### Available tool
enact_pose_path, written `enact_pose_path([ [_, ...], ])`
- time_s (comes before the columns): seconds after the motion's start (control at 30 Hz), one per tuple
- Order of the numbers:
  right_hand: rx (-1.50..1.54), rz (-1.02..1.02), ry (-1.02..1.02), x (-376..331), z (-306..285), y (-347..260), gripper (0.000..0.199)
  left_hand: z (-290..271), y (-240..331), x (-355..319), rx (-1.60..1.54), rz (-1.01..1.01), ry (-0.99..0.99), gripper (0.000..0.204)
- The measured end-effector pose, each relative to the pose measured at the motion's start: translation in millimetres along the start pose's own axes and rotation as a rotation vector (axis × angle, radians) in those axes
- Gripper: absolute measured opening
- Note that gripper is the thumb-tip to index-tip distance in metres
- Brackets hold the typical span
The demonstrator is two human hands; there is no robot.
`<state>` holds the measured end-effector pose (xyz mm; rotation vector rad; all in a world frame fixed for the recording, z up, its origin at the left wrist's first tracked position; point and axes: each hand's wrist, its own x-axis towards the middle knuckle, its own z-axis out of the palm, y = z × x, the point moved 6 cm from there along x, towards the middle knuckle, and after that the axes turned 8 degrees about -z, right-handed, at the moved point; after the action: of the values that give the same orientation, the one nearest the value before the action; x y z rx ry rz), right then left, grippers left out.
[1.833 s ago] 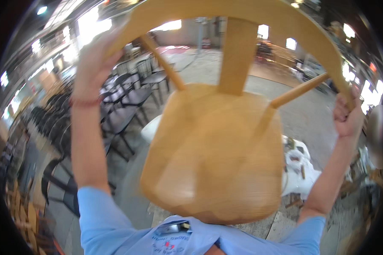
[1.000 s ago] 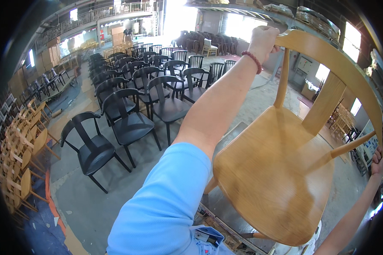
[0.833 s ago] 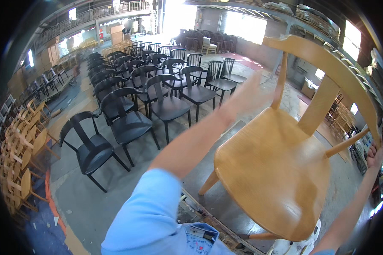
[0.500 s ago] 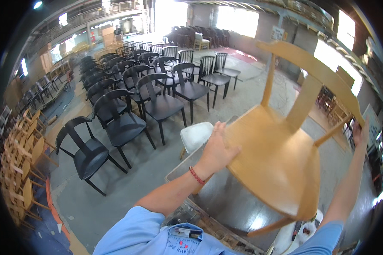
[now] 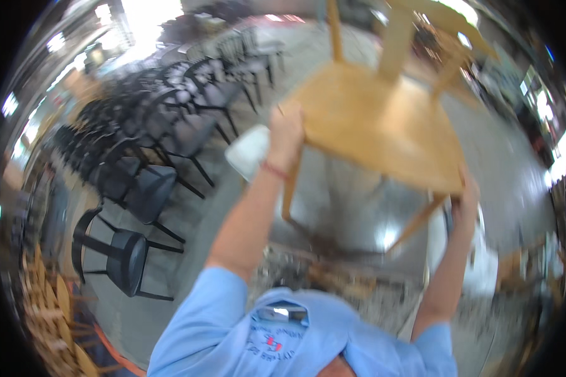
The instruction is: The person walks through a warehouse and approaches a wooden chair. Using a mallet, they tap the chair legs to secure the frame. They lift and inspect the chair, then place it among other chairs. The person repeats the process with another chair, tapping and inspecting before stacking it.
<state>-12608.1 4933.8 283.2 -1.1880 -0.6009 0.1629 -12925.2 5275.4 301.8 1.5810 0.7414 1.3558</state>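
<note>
I hold a light wooden chair (image 5: 377, 119) in the air in front of me, seat up, its backrest pointing away and its legs hanging down. My left hand (image 5: 287, 133) grips the seat's front left corner, a red band on the wrist. My right hand (image 5: 466, 200) grips the seat's front right corner. Below the chair lies a shiny metal table top (image 5: 352, 207). The picture is blurred by movement.
Rows of black chairs (image 5: 170, 132) fill the concrete floor to the left. One black chair (image 5: 122, 254) stands alone nearer to me. Stacked wooden chairs (image 5: 56, 314) line the lower left edge. A white object (image 5: 248, 151) lies at the table's left corner.
The chair has come down from overhead to chest height above the table. My left hand left the backrest and took the seat's front corner; my right hand moved to the seat too.
</note>
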Motion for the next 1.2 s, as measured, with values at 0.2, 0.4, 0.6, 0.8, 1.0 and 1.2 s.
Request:
enact_pose_path([
  [0.2,0.025,0.062,0.024,5.1,20.6,-0.6,0.026,6.8,-11.9,6.7,-0.378,-0.367,-0.062,0.029],
  [0.4,-0.098,0.112,0.227,18.2,5.3,0.4,0.029,16.2,-13.6,8.7,-0.320,-0.438,-0.077,0.037],
  [0.6,-0.236,0.184,0.292,2.2,10.8,-7.9,0.035,16.4,-6.9,-1.3,-0.241,-0.487,-0.204,0.049],
  [0.8,-0.130,0.157,0.279,-2.1,26.2,-9.0,0.037,-20.6,-21.1,20.8,-0.127,-0.596,-0.168,0.037],
  [1.0,-0.094,0.165,0.324,-1.8,2.6,-6.6,0.030,6.7,-8.6,8.5,-0.097,-0.530,-0.243,0.018],
  [1.2,-0.107,0.157,0.266,-6.9,13.6,-3.1,0.042,-6.7,-32.4,17.6,-0.215,-0.640,-0.204,0.030],
])
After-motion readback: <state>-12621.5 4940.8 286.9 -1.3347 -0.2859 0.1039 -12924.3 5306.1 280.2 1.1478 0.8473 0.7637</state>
